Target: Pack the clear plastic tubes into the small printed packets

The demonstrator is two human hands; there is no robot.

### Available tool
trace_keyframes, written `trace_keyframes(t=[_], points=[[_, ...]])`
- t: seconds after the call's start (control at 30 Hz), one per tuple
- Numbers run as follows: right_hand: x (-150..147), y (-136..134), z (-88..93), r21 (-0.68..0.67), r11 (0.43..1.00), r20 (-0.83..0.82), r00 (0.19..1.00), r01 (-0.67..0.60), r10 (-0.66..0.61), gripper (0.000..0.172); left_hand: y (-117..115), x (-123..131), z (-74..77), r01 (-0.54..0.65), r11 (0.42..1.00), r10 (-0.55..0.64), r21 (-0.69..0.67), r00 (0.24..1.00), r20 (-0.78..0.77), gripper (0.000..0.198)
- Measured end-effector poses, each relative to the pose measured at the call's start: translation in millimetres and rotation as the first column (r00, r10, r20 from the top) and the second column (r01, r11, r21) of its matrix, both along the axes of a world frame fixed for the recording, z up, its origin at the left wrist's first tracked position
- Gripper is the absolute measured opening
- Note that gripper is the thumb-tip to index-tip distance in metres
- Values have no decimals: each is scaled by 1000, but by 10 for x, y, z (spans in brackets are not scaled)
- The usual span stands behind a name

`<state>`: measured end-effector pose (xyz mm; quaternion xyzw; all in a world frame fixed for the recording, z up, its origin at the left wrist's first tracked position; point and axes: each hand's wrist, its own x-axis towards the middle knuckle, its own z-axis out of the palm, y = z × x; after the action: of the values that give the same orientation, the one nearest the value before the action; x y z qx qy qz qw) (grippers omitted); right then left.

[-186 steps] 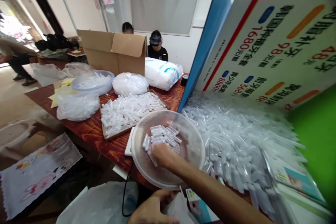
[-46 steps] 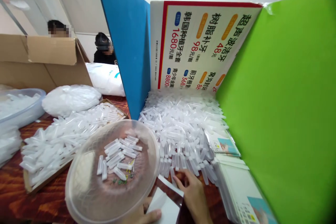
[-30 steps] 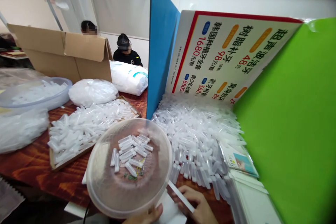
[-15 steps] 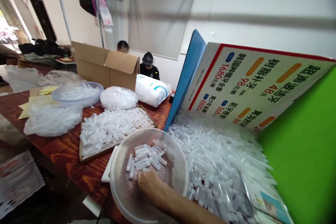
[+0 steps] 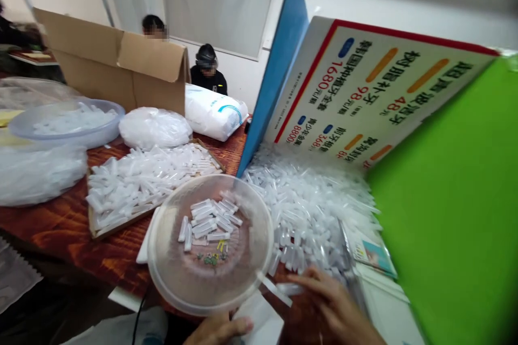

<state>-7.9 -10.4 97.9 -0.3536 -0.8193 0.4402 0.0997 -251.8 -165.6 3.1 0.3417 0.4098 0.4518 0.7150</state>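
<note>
Plastic tubes (image 5: 315,205) lie heaped beside our bowl (image 5: 168,272); we seem to be picking, our right hand (image 5: 338,302) at a loose tube (image 5: 290,288), whether pinching we cannot tell. Our left hand (image 5: 222,328) pinches a white packet (image 5: 263,319). Next likely calls for sure fingertips. Our table (image 5: 56,229) is red-brown wood; a co-worker (image 5: 207,76) is beyond.

A white package (image 5: 216,112) with blue print lies right of a cardboard box (image 5: 99,59). Farther right of the box stand a blue panel (image 5: 281,59), a printed signboard (image 5: 382,81) and a green panel (image 5: 453,188). A person (image 5: 153,26) is visible behind the box, partly hidden.
</note>
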Motion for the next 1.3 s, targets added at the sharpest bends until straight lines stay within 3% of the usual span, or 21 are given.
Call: trace_keyframes(t=[0.1,0.27,0.5,0.57,0.67,0.73,0.83,0.97,1.03,1.2,1.3], points=[[125,-286,-151,-183,982,-74,997,-41,28,42,146,110,-24,123,992,-124,18,989,82,59],[330,-365,-167,-282,956,-168,976,84,-136,36,303,224,9,201,979,-201,-43,980,3,64],[401,-295,-246,-245,969,-149,987,24,-62,29,315,452,-24,123,985,-130,-122,990,-54,73],[316,-298,-370,-345,937,-184,975,52,-122,26,312,521,-20,62,980,-65,-188,998,-10,78],[183,-306,-581,-525,839,-218,929,145,-298,40,293,545,-3,-48,952,71,-301,995,64,69],[118,-305,-674,-499,854,-272,909,148,-316,44,278,508,30,-100,941,110,-322,994,13,62],[80,-310,-731,-418,907,-361,907,50,-217,45,277,440,96,-111,952,93,-286,993,-78,63],[108,-372,-772,-603,795,-412,826,69,-384,67,353,430,74,-70,986,38,-152,978,-203,71],[138,-414,-784,-620,781,-408,824,67,-394,73,412,453,1,-47,995,22,-92,965,-261,75],[281,-517,-727,-478,860,-334,869,177,-365,53,509,551,-182,-22,996,-12,-82,918,-397,87],[356,-624,-699,-424,845,-308,826,325,-472,45,510,672,-214,-11,994,-42,-113,885,-463,95]])
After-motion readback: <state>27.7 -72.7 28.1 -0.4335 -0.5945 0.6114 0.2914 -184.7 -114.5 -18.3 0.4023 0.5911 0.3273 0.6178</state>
